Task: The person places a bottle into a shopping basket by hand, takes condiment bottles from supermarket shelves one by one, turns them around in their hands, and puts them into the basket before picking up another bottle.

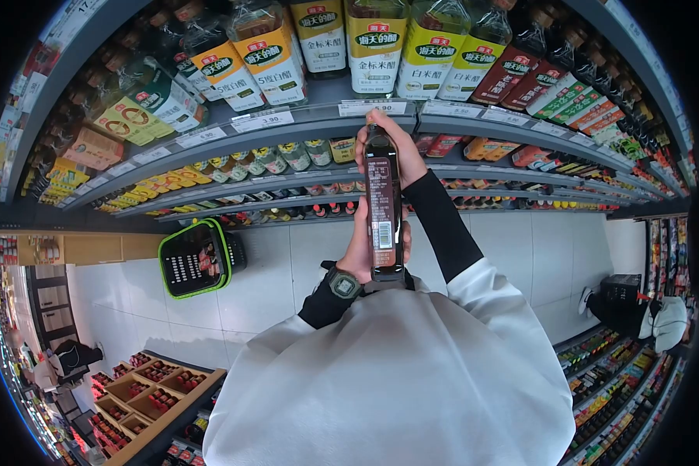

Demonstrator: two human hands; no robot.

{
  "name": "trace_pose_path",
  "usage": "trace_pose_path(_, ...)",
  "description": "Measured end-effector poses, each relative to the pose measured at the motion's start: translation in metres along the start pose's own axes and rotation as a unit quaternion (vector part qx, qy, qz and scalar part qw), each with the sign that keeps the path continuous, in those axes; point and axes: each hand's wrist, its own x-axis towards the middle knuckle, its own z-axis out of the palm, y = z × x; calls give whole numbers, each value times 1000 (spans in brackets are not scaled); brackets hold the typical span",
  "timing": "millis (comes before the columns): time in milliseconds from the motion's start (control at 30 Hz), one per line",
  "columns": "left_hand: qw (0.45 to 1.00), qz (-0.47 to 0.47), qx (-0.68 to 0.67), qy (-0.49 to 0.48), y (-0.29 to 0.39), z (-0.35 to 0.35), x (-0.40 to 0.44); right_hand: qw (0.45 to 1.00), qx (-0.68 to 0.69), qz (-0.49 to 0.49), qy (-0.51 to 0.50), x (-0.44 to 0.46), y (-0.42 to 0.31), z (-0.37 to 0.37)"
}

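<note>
Dark bottle (381, 206) is held between both hands (406, 155) (356, 252).

bottle (386, 206) near-black, its maroon label (379, 185) in white print; white top (404, 373), black sleeves (444, 221); black basket (238, 250) with bright green rim (198, 293); pale grey floor (272, 272); dark grey shelf (318, 116).

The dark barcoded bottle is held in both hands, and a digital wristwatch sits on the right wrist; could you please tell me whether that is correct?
Not quite: the head view shows the digital wristwatch on the left wrist, not the right. The dark barcoded bottle is indeed held in the left hand and right hand.
</note>
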Motion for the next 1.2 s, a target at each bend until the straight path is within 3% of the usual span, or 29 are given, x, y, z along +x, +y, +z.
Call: trace_pose_path(1200,1000,12,22,16,0,4,-1,1000,15,-10,-7,-1,0,-1)
